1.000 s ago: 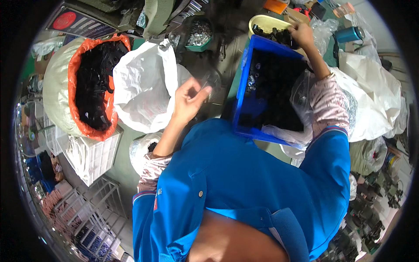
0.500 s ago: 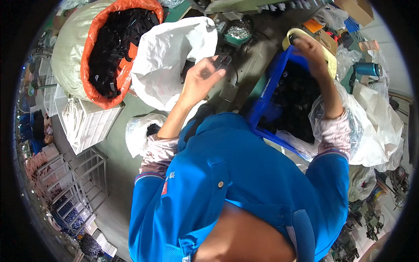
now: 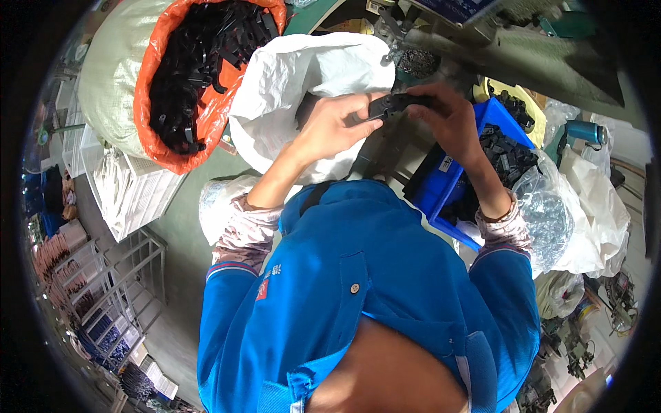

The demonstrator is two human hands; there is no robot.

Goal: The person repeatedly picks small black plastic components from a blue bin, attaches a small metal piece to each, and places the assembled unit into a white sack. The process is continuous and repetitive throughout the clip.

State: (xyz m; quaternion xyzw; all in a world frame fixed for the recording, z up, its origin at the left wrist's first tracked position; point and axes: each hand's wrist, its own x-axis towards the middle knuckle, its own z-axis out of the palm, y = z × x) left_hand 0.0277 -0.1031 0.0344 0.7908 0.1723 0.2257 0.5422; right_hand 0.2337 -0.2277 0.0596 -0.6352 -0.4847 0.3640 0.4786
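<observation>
My left hand (image 3: 332, 129) pinches a black plastic part (image 3: 380, 108) between thumb and fingers, in front of the white sack (image 3: 265, 86). Close on its right, my right hand (image 3: 452, 124) grips a second dark piece (image 3: 418, 101) and brings it against the first part. Whether the two pieces are joined cannot be made out. Below my right forearm stands a blue crate (image 3: 436, 180) holding many black plastic parts (image 3: 506, 153). Just beyond the crate, a yellow tub (image 3: 536, 110) contains smaller black pieces (image 3: 513, 107).
An orange-lined sack (image 3: 146, 103) full of black parts bulges at the far left. White crates (image 3: 148, 199) and a metal rack (image 3: 131, 275) stand nearer on that side. Machine parts (image 3: 523, 55) overhang the far right. Plastic bags (image 3: 547, 220) and a blue-green can (image 3: 586, 132) lie right.
My right hand has come left from the yellow tub to meet my left hand, now with a dark piece in it. My left hand has shifted slightly right, and the view has turned a little.
</observation>
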